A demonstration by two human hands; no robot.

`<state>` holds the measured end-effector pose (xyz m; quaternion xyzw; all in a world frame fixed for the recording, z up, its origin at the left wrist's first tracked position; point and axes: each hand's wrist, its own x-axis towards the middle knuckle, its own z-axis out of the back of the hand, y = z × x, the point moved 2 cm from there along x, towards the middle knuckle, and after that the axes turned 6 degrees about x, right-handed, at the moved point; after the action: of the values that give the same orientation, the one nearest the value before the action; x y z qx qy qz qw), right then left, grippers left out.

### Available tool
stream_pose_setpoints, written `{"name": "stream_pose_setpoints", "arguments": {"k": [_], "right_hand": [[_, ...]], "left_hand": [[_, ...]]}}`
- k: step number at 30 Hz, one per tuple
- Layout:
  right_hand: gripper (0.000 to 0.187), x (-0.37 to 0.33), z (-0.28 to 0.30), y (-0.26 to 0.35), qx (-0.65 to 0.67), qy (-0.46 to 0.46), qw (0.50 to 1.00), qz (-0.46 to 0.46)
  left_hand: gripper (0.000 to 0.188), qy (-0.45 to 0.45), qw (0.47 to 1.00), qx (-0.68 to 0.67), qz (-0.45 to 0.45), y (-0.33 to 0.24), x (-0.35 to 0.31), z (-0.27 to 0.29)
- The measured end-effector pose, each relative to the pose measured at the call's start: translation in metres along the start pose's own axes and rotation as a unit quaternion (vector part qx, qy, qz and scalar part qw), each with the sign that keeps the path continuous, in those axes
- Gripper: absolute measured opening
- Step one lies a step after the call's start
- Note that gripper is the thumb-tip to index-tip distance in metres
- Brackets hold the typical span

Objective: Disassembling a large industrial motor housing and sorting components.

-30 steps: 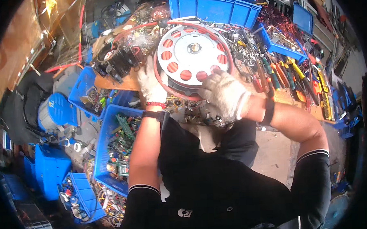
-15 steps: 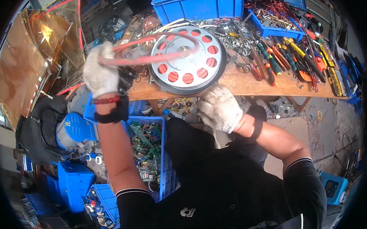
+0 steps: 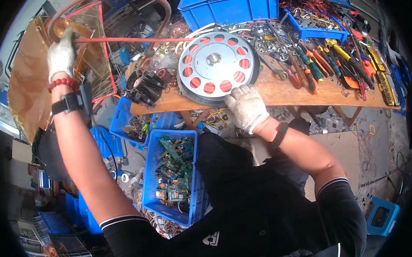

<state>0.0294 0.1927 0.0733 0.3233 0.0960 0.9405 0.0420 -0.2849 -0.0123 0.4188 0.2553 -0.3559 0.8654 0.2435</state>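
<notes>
From my remote post I find the reel (image 3: 202, 54) lying flat at the front of the bench (image 3: 283, 99): a grey disc with round holes, red showing through, metal hub centred. I judge the step in hand as unwinding; the next move calls for a firm pull and a steadied reel. My left hand (image 3: 61, 54) is closed on the red cord (image 3: 133, 39), drawn taut and looped beyond; my right hand (image 3: 247, 106) touches the rim, grip undetermined. Hand tools (image 3: 312, 71) lie to the right.

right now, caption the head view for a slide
Left hand holds red cable stretched to the reel; right hand at its near edge.
</notes>
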Motion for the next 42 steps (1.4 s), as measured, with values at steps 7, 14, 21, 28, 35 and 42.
{"name": "stream_pose_setpoints", "arguments": {"k": [7,14,21,28,35,42], "right_hand": [[0.022,0.008,0.0,0.003,-0.025,0.004,0.999,0.021],[0.026,0.008,0.006,-0.026,-0.102,0.096,0.99,-0.013],[0.038,0.029,0.028,-0.031,-0.109,0.066,0.99,-0.057],[0.044,0.058,0.052,-0.054,-0.152,0.146,0.977,-0.035],[0.022,0.069,0.109,-0.123,-0.275,-0.014,0.946,-0.17],[0.043,0.091,0.054,-0.019,-0.072,0.114,0.99,0.034]], "left_hand": [[0.044,-0.039,0.973,0.128,-0.187,0.033,0.07,0.046],[0.035,0.015,0.977,-0.191,0.095,0.016,0.037,0.068],[0.028,-0.002,0.963,-0.247,0.105,0.043,0.012,0.109],[0.024,-0.02,0.962,-0.244,0.124,0.099,0.013,0.145],[0.032,-0.076,0.948,-0.261,0.167,0.147,0.016,0.179],[0.032,-0.034,0.949,-0.271,0.159,0.17,0.013,0.176]]}}
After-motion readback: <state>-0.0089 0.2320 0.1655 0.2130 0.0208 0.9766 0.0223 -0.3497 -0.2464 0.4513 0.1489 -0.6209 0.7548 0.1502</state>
